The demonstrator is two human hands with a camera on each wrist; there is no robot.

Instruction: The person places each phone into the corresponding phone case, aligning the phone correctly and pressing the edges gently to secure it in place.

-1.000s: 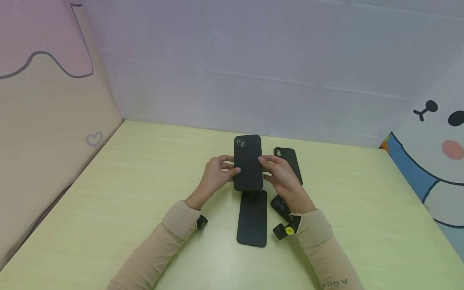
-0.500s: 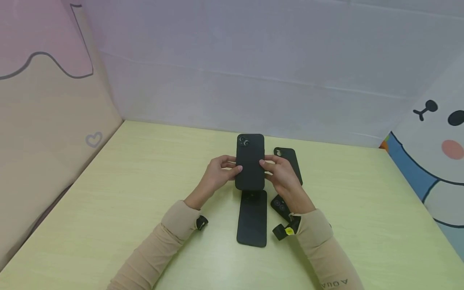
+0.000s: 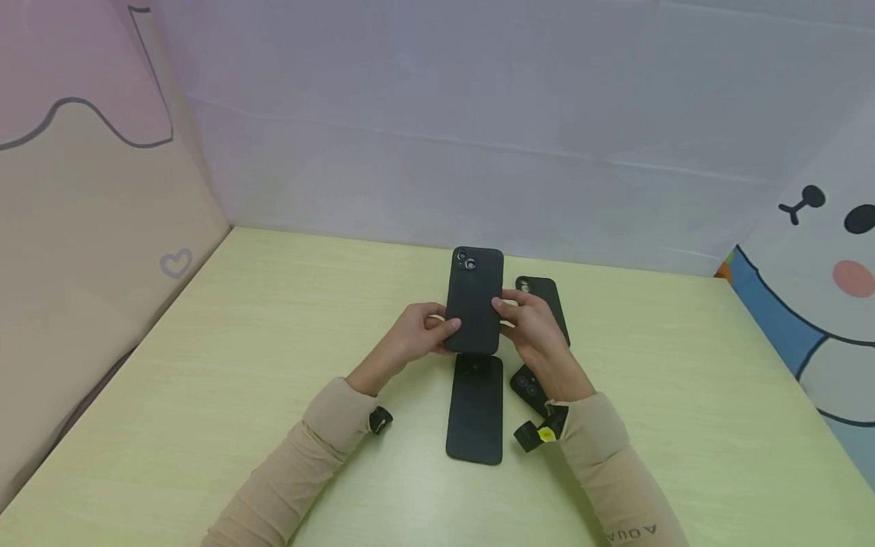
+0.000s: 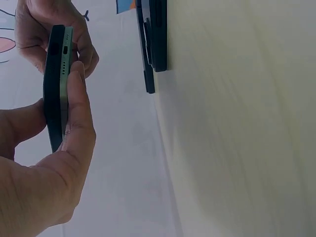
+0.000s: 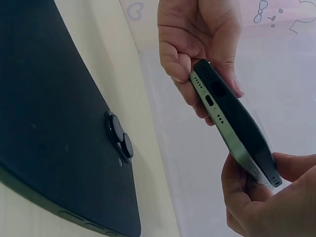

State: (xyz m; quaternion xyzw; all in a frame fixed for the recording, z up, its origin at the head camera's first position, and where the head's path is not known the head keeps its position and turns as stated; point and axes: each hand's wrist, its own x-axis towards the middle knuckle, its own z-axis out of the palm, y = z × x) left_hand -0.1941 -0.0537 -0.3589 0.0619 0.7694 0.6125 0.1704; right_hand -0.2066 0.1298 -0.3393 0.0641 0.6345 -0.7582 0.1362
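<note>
Both hands hold one phone with a black case (image 3: 476, 300) over its back, raised above the table. My left hand (image 3: 418, 332) pinches its left edge near the bottom, thumb on the case. My right hand (image 3: 533, 327) pinches the right edge, thumb on the back. The phone's pale green side (image 4: 65, 69) with its charging port shows beside the black case in the left wrist view. In the right wrist view, the case (image 5: 242, 116) stands slightly off the phone's frame (image 5: 224, 123) around the corner by the right hand.
A dark phone (image 3: 475, 414) lies on the yellowish table (image 3: 307, 304) just nearer than the held one. Right of it lie a black case with a camera opening (image 3: 550, 292) and a black two-lens phone (image 3: 528, 386), partly hidden by the right arm. A pale wall covering (image 3: 437, 137) stands behind.
The phone and case have shifted a little right and away, and now lean slightly. My left hand has slid down toward the lower edge; my right hand has stayed nearly in place.
</note>
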